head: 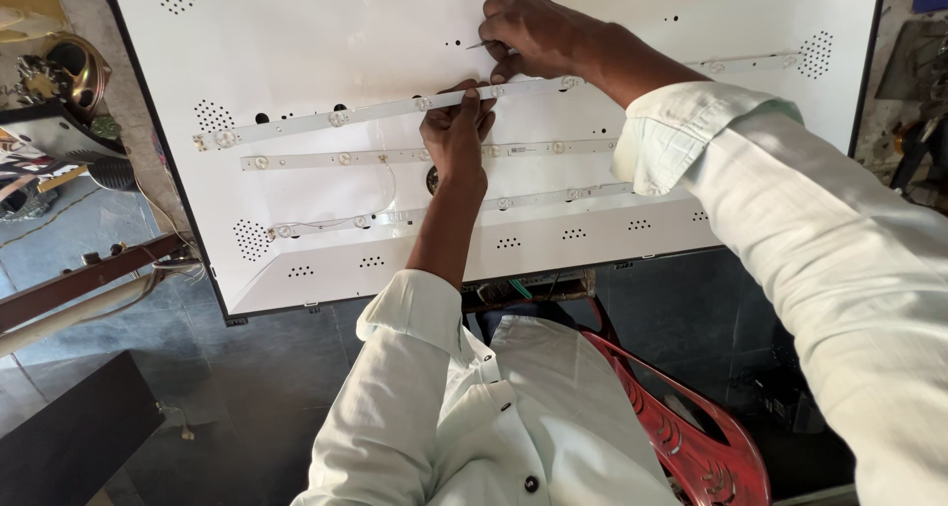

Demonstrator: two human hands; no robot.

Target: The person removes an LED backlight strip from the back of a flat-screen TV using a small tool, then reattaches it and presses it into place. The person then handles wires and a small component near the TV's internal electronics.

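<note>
A large white backlight panel (326, 42) lies tilted in front of me, crossed by several thin light strips with round lenses. My left hand (456, 136) pinches the upper light strip (336, 117) near its middle, lifting it slightly off the panel. My right hand (538, 37) rests on the panel just above that strip and grips a thin metal tool (478, 45) whose tip pokes out to the left. A second strip (341, 157) and a third strip (326, 223) lie lower on the panel. Both arms wear white shirt sleeves.
A red plastic chair (691, 432) stands below the panel by my body. Cluttered parts and a round metal object (69, 67) sit at the left. A dark wooden bar (84, 279) and a dark box (69, 437) are at lower left. The floor is dark tile.
</note>
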